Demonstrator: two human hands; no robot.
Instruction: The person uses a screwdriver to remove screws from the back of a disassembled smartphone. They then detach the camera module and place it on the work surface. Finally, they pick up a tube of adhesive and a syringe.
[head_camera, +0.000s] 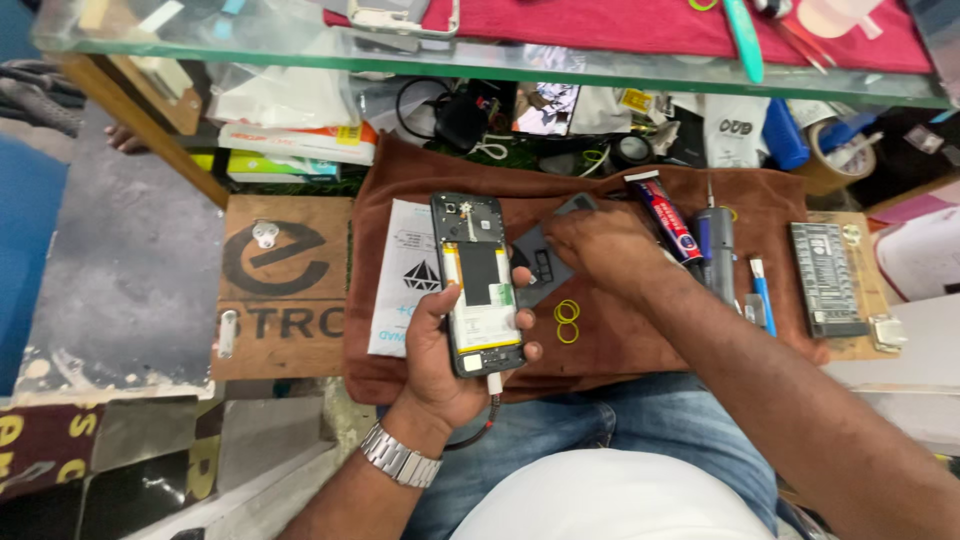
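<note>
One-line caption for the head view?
Left hand holds an opened phone; right hand rests on its grey back cover.

Both forearms come in bare with no sleeves in sight, a silver metal link wristwatch (399, 456) sits on the left wrist, and lower down there's a white shirt (610, 510) over blue denim jeans (560, 425).

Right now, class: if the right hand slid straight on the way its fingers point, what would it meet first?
The right hand points left across the brown cloth, already touching the dark back cover. Going on, it would probably first meet the opened phone held upright by the left hand, though depth is unclear.
</note>
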